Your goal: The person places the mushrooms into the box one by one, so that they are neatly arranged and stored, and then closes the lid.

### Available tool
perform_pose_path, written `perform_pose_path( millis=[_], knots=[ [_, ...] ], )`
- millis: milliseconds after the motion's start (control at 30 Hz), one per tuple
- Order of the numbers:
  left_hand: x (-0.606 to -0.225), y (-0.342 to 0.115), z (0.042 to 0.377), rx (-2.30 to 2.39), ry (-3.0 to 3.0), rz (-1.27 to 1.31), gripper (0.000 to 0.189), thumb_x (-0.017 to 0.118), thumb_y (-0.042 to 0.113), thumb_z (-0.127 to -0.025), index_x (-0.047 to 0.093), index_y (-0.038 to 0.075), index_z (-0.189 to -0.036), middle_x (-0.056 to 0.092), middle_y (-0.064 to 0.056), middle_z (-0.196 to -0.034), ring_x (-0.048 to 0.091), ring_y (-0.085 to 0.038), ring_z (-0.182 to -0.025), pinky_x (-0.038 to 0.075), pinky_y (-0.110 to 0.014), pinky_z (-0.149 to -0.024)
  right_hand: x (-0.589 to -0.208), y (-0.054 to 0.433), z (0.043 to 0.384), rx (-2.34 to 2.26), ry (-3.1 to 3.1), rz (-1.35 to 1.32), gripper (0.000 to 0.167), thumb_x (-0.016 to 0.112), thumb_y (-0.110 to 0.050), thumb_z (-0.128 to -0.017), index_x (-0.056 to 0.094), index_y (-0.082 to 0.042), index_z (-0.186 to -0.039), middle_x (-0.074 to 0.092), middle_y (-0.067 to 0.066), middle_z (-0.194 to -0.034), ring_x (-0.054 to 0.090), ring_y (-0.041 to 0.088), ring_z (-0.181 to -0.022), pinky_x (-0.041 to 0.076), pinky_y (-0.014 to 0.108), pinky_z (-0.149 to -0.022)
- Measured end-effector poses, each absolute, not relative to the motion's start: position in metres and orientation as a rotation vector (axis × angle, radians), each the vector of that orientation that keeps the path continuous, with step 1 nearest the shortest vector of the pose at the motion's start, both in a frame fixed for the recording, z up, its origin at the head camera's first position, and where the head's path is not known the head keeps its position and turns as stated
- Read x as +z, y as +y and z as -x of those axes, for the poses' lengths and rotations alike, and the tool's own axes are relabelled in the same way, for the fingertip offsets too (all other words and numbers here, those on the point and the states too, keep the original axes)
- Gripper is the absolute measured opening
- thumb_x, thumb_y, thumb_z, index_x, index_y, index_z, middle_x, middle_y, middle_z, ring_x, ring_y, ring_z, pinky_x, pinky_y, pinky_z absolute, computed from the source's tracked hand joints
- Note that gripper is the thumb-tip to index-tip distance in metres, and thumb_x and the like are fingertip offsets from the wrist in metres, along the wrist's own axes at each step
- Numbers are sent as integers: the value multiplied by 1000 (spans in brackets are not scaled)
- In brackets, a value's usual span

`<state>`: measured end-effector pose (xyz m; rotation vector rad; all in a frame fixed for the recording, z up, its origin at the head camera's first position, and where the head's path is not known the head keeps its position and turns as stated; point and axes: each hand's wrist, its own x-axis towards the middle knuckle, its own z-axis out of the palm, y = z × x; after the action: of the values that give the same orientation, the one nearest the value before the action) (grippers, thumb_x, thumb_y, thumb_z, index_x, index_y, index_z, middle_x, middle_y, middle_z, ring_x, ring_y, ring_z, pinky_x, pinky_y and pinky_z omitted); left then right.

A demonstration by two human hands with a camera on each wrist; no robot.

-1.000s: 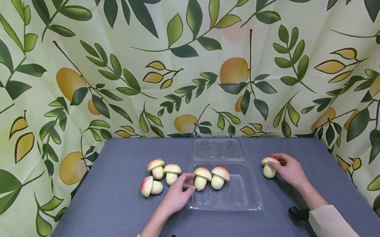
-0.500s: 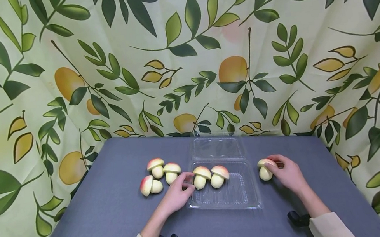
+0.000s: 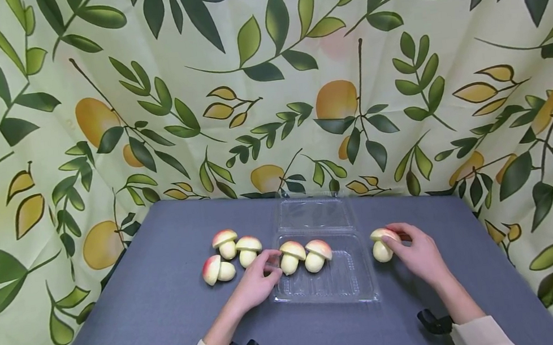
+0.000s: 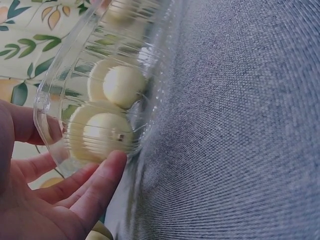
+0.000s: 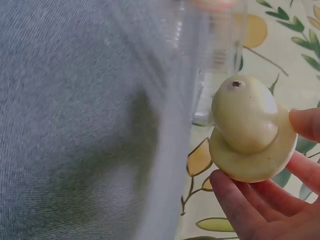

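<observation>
text: none legible | labels: none legible | brands: none legible | numbers: none legible | signs: none legible

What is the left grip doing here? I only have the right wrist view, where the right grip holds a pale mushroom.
Observer: The left grip holds the left edge of a clear container.
Reviewer: Does the container have anything in it?
Observer: Yes, in the head view there's one mushroom near that edge and a second mushroom beside it.
Reviewer: Any outside it, besides the held mushroom in the right grip?
Observer: Yes, three loose mushrooms on the table, left of the container.
</observation>
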<state>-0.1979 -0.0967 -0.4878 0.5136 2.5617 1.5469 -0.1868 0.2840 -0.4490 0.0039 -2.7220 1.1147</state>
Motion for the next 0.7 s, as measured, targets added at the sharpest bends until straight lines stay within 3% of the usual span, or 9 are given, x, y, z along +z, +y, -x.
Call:
perform_pose_path(
  millis=[233, 467, 700],
  knots=[
    [-487, -98, 198, 1549, 2573, -499, 37, 60, 11, -98, 58, 7, -135, 60, -15, -123, 66, -29, -107, 55, -40, -81, -441, 272, 184, 1109, -2649, -62, 46, 68, -35, -98, 64, -1, -130, 64, 19, -124, 61, 33, -110, 49, 46, -88],
    [-486, -98, 198, 1540, 2576, -502, 35, 59, 10, -99, 58, 7, -134, 60, -16, -122, 66, -29, -106, 55, -38, -80, -441, 259, 183, 1127, -2581, -108, 40, 70, -29, -97, 67, -2, -127, 66, 15, -121, 63, 28, -107, 51, 21, -82],
    [-488, -96, 198, 1555, 2584, -527, 36, 60, 7, -97, 58, 3, -132, 61, -17, -121, 68, -28, -102, 56, -32, -77, -444, 246, 180, 1155, -2589, -136, 40, 70, -30, -97, 66, -3, -128, 66, 13, -120, 62, 26, -108, 55, 27, -83]
  ],
)
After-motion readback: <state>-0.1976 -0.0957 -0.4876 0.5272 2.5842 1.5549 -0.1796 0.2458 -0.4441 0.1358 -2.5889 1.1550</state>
